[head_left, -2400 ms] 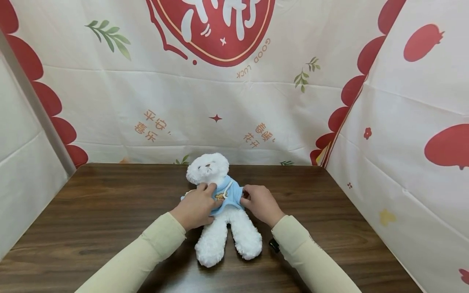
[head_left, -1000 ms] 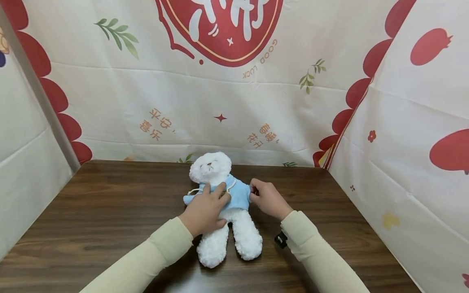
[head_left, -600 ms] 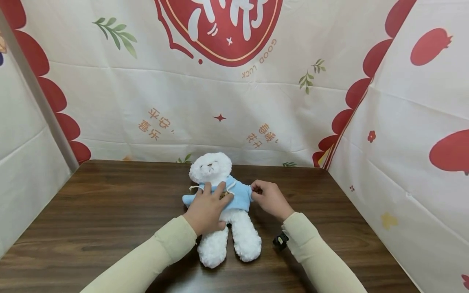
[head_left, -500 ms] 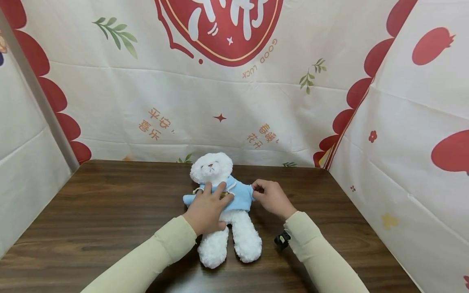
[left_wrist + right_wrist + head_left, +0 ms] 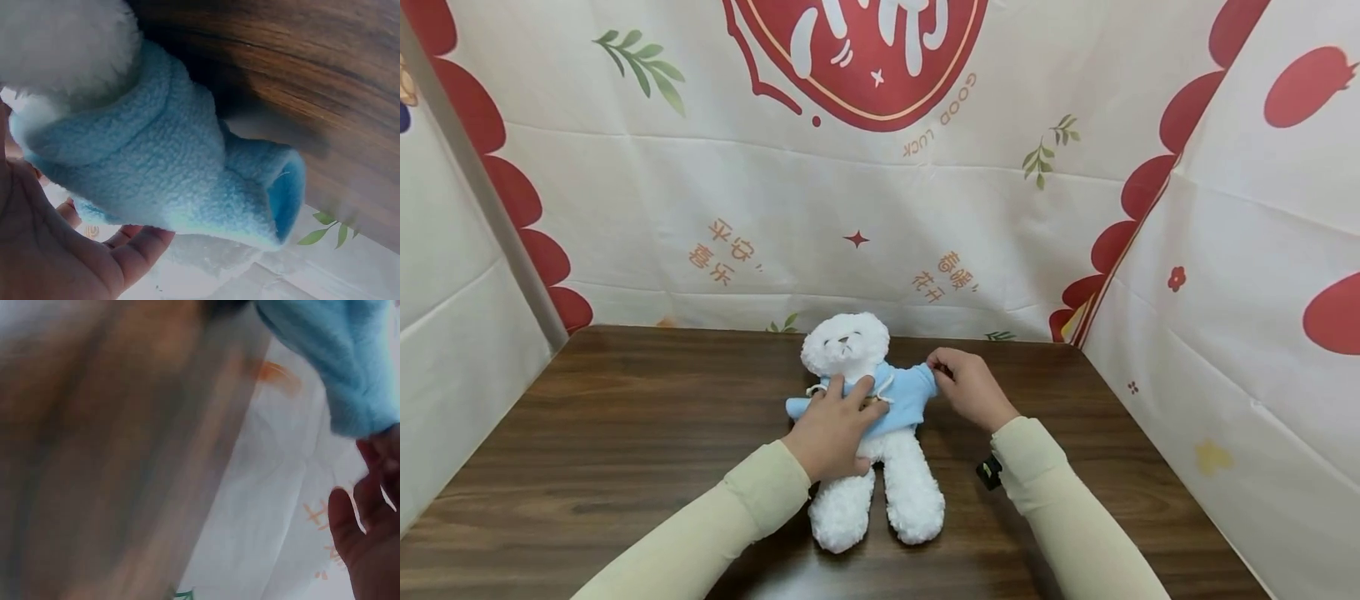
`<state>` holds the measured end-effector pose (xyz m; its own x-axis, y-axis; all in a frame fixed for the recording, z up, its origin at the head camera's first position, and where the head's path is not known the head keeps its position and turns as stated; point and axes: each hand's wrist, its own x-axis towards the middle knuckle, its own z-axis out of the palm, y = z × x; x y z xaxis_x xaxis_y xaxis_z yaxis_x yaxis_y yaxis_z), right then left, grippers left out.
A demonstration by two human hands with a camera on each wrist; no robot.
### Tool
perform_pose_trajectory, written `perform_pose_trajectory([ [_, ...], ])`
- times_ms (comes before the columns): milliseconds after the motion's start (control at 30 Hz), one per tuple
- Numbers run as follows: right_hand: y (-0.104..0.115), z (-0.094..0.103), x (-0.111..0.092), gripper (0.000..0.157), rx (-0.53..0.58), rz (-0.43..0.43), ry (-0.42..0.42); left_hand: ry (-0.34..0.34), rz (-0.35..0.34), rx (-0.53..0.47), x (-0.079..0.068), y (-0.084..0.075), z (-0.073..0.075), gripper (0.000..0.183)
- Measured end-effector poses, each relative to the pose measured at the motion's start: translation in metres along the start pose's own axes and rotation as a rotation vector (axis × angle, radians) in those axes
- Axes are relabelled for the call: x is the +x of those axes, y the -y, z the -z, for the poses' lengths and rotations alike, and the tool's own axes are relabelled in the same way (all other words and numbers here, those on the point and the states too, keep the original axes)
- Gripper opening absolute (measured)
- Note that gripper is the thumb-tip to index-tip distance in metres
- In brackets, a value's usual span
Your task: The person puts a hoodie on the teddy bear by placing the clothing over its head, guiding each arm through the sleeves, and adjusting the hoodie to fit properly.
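Note:
A white plush bear (image 5: 913, 492) lies on its back on the wooden table, dressed in a light blue hoodie (image 5: 906, 404) with white drawstrings. My left hand (image 5: 831, 433) rests on its belly, fingers spread over the hoodie's front and partly hiding the print. My right hand (image 5: 973, 387) pinches the cuff of the sleeve (image 5: 925, 377) on the right and holds it out sideways. In the right wrist view, the fingertips are right at the edge of that blue cuff (image 5: 359, 412). The left wrist view shows the other sleeve (image 5: 256, 187) with a hollow cuff, no paw showing.
The dark wooden table (image 5: 647, 433) reaches back to a white printed curtain (image 5: 790, 200), with more cloth along both sides. A small black device (image 5: 989, 472) sits at the right wrist, by the sleeve of the person's top.
My right hand has moved up and to the right, drawing the sleeve outward. The left hand slid up onto the hoodie's front earlier and has stayed there. The view has shifted slightly.

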<state>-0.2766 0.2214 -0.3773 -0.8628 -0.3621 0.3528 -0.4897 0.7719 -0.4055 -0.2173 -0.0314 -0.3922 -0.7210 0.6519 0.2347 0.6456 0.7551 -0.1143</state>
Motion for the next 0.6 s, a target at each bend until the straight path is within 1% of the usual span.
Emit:
perform_pose_trajectory([
  [67,-0.001,0.0,-0.007,0.011,0.076,-0.042,0.055,-0.004,-0.007,0.028,0.001,0.001,0.0,0.079],
  [167,-0.002,0.001,-0.016,0.019,0.159,-0.116,0.126,-0.01,-0.036,0.083,0.002,0.002,-0.001,0.084],
  [233,-0.002,0.001,-0.021,0.026,0.163,-0.122,0.156,-0.006,-0.056,0.105,0.003,0.002,-0.001,0.086],
  [300,0.001,-0.001,-0.022,0.03,0.137,-0.105,0.168,0.006,-0.074,0.11,0.003,0.003,-0.001,0.085],
  [400,0.006,-0.006,-0.021,0.029,0.084,-0.082,0.126,0.034,-0.065,0.085,0.003,0.003,-0.002,0.079],
  [433,0.008,-0.008,-0.02,0.026,0.07,-0.09,0.105,0.038,-0.059,0.074,0.003,0.003,-0.002,0.078],
  [500,0.012,-0.011,-0.021,0.015,0.041,-0.102,0.065,0.034,-0.049,0.055,0.003,0.003,-0.002,0.076],
  [600,0.017,-0.015,-0.023,0.008,0.029,-0.106,0.026,0.023,-0.044,0.052,0.003,0.002,-0.002,0.074],
])
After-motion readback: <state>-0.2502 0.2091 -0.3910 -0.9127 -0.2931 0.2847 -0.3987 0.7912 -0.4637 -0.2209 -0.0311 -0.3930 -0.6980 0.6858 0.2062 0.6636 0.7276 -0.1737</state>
